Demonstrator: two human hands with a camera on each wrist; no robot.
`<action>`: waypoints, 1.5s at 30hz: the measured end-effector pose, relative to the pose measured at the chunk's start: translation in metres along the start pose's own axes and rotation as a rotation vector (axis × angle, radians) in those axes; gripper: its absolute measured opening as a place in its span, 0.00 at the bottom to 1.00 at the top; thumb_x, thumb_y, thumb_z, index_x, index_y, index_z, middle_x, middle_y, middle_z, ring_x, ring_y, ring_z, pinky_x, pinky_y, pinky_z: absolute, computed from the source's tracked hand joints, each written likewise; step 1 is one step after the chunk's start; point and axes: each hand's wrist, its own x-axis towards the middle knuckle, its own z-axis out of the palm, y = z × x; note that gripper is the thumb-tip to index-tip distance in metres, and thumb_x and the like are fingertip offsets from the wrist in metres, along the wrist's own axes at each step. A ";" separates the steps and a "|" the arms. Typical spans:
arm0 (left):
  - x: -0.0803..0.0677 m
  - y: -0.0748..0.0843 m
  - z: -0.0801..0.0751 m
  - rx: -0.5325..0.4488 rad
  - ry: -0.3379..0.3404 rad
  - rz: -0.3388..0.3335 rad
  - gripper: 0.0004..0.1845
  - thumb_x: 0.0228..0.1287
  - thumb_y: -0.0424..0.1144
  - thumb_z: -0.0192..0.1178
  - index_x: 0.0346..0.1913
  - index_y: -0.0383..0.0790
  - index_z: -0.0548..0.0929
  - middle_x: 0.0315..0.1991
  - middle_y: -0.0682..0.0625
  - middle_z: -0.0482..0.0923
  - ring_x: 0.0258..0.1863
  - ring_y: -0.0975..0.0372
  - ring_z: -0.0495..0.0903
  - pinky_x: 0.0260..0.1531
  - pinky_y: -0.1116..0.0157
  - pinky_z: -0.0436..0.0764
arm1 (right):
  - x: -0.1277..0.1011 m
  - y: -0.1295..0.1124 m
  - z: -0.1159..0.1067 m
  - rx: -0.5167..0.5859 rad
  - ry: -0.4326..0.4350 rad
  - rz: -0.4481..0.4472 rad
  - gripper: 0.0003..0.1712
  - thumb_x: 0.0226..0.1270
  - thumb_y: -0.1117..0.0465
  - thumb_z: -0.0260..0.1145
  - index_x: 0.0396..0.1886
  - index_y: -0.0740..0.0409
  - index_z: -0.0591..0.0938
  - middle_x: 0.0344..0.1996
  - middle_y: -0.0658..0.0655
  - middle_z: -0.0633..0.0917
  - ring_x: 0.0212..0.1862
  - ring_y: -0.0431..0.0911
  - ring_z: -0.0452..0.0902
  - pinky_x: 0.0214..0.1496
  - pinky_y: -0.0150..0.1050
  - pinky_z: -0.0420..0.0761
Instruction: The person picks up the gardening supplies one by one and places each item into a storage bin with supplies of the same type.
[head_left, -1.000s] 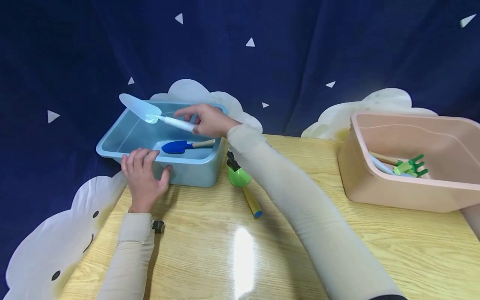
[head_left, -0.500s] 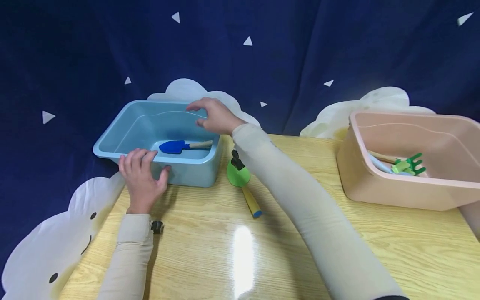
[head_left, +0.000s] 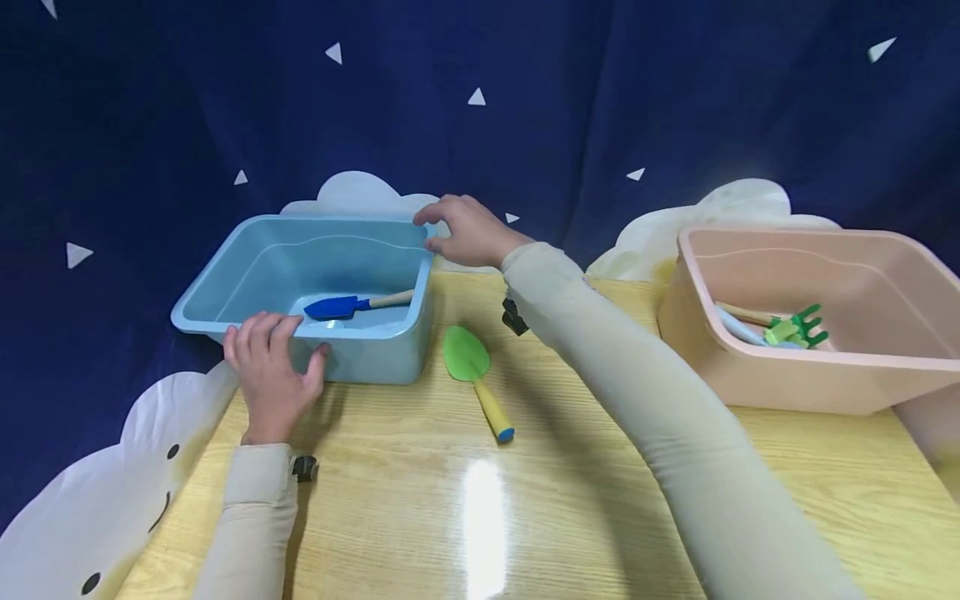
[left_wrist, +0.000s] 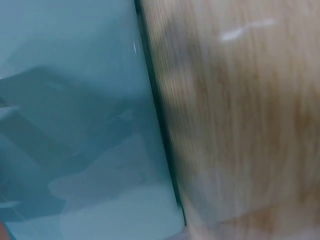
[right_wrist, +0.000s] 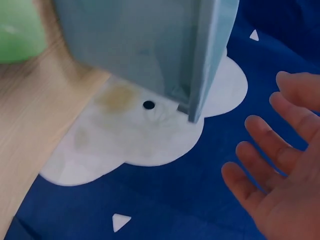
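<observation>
My left hand (head_left: 268,375) holds the front rim of a light blue bin (head_left: 375,362), fingers over the edge and thumb against the outer wall. Inside the bin lies a trowel (head_left: 333,308) with a blue blade and wooden handle. A pale piece (head_left: 334,325) shows beside it, mostly hidden by the front wall. My right hand (head_left: 472,233) hovers at the bin's back right corner, holding nothing; the right wrist view shows its fingers (right_wrist: 267,135) loosely bent and apart from the bin. On the table, right of the bin, lies a green-bladed trowel (head_left: 467,354) with a yellow handle.
A pink bin (head_left: 810,385) stands at the right with a green hand rake (head_left: 810,325) and other tools inside. The wooden table (head_left: 390,500) runs in front of both bins. A dark blue curtain (head_left: 420,100) hangs behind.
My right hand has let go of a trowel with a pale blue blade and white handle, which it held over the blue bin, and has moved right. The left hand keeps its place on the rim.
</observation>
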 end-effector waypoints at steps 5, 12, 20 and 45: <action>0.001 -0.002 0.000 0.007 0.012 0.009 0.24 0.55 0.47 0.62 0.52 0.37 0.78 0.51 0.38 0.74 0.59 0.44 0.67 0.68 0.37 0.52 | -0.012 0.011 0.000 -0.044 -0.041 0.018 0.24 0.71 0.59 0.59 0.66 0.55 0.77 0.65 0.57 0.78 0.69 0.53 0.68 0.75 0.48 0.64; 0.002 -0.004 0.001 0.009 0.025 0.014 0.24 0.55 0.48 0.62 0.51 0.36 0.78 0.50 0.37 0.75 0.58 0.44 0.68 0.68 0.38 0.52 | -0.036 0.019 -0.002 -0.126 -0.066 -0.040 0.23 0.69 0.60 0.60 0.63 0.54 0.79 0.62 0.59 0.79 0.66 0.55 0.71 0.71 0.50 0.68; -0.002 -0.005 -0.001 0.007 0.037 0.014 0.24 0.54 0.48 0.61 0.51 0.36 0.79 0.49 0.38 0.75 0.58 0.44 0.68 0.66 0.38 0.53 | -0.065 0.010 0.008 -0.156 -0.034 -0.171 0.19 0.68 0.61 0.64 0.58 0.54 0.82 0.57 0.58 0.82 0.61 0.54 0.75 0.66 0.48 0.73; -0.002 -0.001 0.001 0.004 0.062 0.003 0.23 0.53 0.47 0.61 0.50 0.37 0.79 0.49 0.38 0.75 0.57 0.44 0.68 0.66 0.37 0.53 | -0.132 0.018 0.077 -0.208 -0.094 -0.104 0.16 0.64 0.61 0.68 0.52 0.48 0.86 0.48 0.53 0.85 0.50 0.51 0.80 0.41 0.46 0.83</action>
